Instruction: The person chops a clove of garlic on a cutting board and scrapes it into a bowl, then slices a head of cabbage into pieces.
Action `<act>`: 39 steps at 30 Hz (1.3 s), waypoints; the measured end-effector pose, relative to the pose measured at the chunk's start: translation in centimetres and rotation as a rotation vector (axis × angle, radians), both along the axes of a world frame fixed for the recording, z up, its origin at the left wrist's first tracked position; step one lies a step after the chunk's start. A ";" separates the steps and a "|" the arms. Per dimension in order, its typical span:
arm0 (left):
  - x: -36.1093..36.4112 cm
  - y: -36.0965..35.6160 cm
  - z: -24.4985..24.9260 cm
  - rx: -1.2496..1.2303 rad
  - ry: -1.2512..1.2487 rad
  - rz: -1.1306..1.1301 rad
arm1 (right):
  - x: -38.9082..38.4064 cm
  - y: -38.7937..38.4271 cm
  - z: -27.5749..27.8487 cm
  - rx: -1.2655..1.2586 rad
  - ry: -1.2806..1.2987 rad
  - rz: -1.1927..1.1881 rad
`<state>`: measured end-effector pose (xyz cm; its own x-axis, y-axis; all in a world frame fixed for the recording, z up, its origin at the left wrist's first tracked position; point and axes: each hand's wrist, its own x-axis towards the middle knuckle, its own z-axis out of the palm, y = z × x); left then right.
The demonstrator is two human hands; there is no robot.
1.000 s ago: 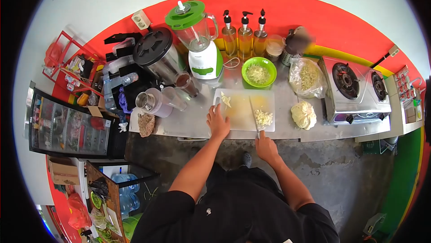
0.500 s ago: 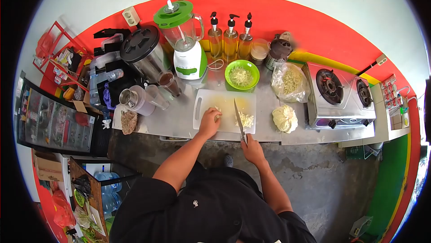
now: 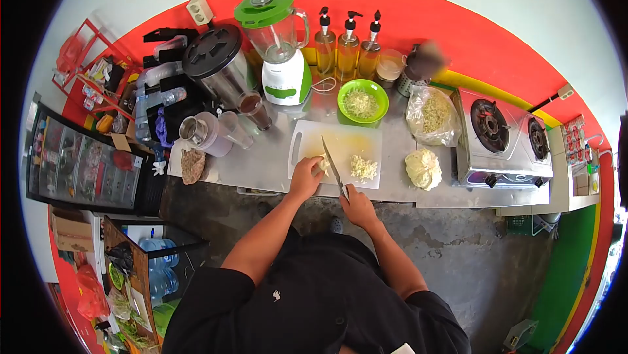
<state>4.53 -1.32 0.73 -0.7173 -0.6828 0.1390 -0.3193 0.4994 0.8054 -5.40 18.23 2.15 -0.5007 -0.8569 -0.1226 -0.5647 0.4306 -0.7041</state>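
Left hand: fingers closed on pale cabbage piece.
Right hand: fingers gripping knife by its handle.
Cutting board: beneath left fingers.
Chopped cabbage: on board, just ahead of right fingers.
Cabbage head: on bench, right of right fingers.

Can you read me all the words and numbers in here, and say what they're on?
No text here is clear enough to quote.
Blender: tiny dark mark, too small to read.
Stove: front markings, too blurred to read.
Shirt: small white emblem, no readable letters.
Knife and cutting board: no writing visible.
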 end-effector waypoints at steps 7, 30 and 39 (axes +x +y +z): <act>0.8 -0.4 -0.9 0.032 -0.049 0.042 | 0.5 0.0 0.1 0.070 0.008 -0.052; -1.5 3.2 0.0 -0.161 -0.053 -0.087 | 3.6 0.6 4.9 0.351 0.152 -0.067; -2.6 3.3 -1.9 0.044 0.078 0.150 | 2.9 -0.7 3.0 0.368 0.171 -0.040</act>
<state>1.97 1.97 -1.21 -0.5951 -0.7879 0.1583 -0.3229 0.4148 0.8507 -2.48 17.54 5.19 -0.5720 -0.7511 -0.3295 -0.6381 0.6600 -0.3965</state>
